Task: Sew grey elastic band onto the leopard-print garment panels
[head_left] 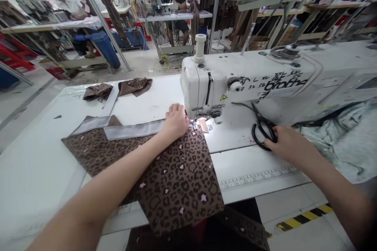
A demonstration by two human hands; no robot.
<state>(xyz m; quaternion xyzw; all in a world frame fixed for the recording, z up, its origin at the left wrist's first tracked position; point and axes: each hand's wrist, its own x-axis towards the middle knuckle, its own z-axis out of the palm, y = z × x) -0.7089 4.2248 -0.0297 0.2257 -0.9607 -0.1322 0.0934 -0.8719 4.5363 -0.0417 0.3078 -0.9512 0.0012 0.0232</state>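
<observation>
Brown leopard-print fabric [182, 180] with pink spots lies across the sewing machine's white table and hangs over its front edge. A pale grey strip [135, 130] runs along its upper edge. My left hand [177, 120] is closed on the fabric's upper edge, just left of the presser foot [194, 124]; its fingertips are partly hidden. On the right, my right hand [282, 141] grips one handle loop of black scissors [260, 123], whose blades point away, under the machine arm. A small tan piece [204, 125] sits right of the needle.
The white sewing machine [224, 74] spans the right side. Two brown fabric bundles [135, 85] lie at the table's back left. Pale crumpled cloth [344, 137] rests at the right. A ruler strip [259, 178] lines the front edge. Other people sit at machines beyond.
</observation>
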